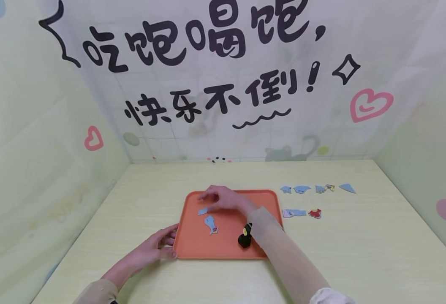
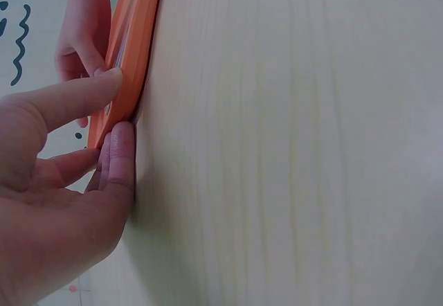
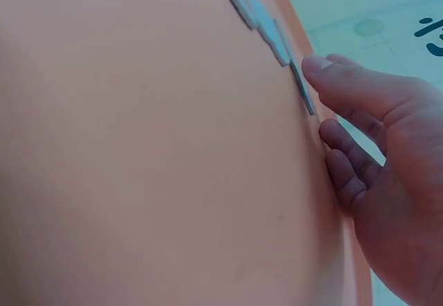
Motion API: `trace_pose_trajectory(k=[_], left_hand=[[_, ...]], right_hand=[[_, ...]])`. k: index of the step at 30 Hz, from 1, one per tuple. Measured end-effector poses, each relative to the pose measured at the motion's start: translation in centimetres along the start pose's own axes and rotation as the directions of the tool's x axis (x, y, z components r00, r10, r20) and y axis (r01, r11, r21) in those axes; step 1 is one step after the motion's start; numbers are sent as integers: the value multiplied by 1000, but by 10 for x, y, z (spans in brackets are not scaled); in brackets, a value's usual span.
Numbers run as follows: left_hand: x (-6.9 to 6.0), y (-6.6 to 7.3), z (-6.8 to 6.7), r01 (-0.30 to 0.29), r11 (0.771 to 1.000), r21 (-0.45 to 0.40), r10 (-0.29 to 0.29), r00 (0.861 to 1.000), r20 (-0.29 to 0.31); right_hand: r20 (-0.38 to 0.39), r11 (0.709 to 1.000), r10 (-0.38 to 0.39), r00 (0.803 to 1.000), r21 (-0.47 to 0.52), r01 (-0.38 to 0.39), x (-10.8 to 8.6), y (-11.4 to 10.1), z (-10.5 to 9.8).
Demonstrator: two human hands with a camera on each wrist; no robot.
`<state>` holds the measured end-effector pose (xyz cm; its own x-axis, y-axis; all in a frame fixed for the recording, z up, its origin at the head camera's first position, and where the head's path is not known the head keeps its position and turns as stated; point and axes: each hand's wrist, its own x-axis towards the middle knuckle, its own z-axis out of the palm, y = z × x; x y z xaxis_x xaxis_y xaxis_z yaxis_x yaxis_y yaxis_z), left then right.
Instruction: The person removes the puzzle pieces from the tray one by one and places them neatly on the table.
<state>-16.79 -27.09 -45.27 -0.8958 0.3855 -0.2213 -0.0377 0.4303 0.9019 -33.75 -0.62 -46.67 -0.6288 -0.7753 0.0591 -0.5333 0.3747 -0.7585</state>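
My left hand (image 1: 161, 244) grips the near left corner of an orange tray (image 1: 223, 252); in the left wrist view its thumb (image 2: 90, 98) lies on the rim and its fingers are against the outer side. Over the tray's far left part is my right hand (image 1: 224, 197), thumb and index finger apart. Its thumb tip is close beside a small light-blue torn-edged piece (image 1: 202, 211); whether they touch I cannot tell. Nearer me on the tray lies a larger blue piece (image 1: 210, 224) with a reddish end. The right wrist view shows the blue pieces (image 3: 271, 34) nearly edge-on.
Several irregular pieces lie right of the tray in two rows, among them a blue piece (image 1: 302, 189), a long blue piece (image 1: 294, 213) and a red piece (image 1: 315, 213). A black object (image 1: 245, 236) is by the right cuff. Printed sheets (image 1: 223, 143) wall the table (image 1: 360, 253).
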Motion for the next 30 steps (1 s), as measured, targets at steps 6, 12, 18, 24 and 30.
trace_pose_trajectory(k=[6, 12, 18, 24, 30], left_hand=[[-1, 1, 0, 2, 1000, -2, -2, 1000, 5], [-1, 1, 1, 20, 1000, -7, -20, 1000, -4], [-1, 1, 1, 12, 1000, -2, -12, 1000, -4], [0, 0, -1, 0, 1000, -10, 0, 1000, 16], [0, 0, -1, 13, 1000, -12, -12, 1000, 17]], right_hand=[[23, 1000, -8, 1000, -11, 8, -1, 2, 2], [4, 1000, 5, 1000, -30, -5, 0, 2, 5], [10, 998, 4, 1000, -70, -4, -3, -3, 4], [41, 992, -34, 999, -121, 39, -4, -7, 3], [38, 984, -76, 996, -161, 82, -5, -8, 3]])
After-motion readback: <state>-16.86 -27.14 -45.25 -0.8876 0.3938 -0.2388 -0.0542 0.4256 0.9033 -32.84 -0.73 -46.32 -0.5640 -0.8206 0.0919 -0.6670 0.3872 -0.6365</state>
